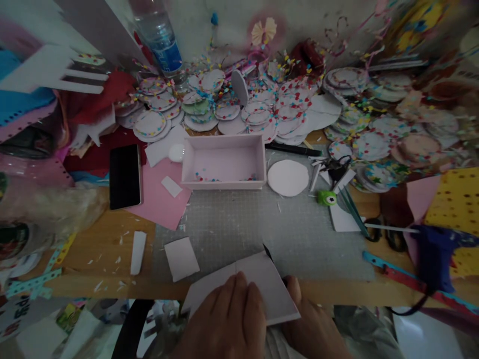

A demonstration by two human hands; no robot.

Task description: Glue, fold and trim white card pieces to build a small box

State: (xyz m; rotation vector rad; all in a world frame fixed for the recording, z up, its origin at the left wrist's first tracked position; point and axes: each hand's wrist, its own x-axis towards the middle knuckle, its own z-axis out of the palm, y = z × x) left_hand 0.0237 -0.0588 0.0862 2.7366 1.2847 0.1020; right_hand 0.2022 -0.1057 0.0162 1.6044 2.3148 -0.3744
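My left hand (232, 309) lies with its fingers stretched flat on a white board (258, 271). The board extends over the table's front edge. My right hand (309, 319) is closed at the board's right side. A dark, pointed tool (267, 251) shows past the board's far corner, and something dark also shows by the right thumb; the rest is hidden. Beyond the hands stands an open pale pink box (224, 185) with bits of confetti inside. A white oval disc (288, 178) lies to its right, and a small white square (182, 259) left of the board.
A grey cutting mat (299, 229) covers the middle of the table. At left lies a phone (125, 177) on pink paper (164, 199). A blue glue gun (436, 254), scissors (374, 229) and a green punch (327, 198) are at right. Confetti-covered discs (258, 113) and a bottle (164, 47) line the back.
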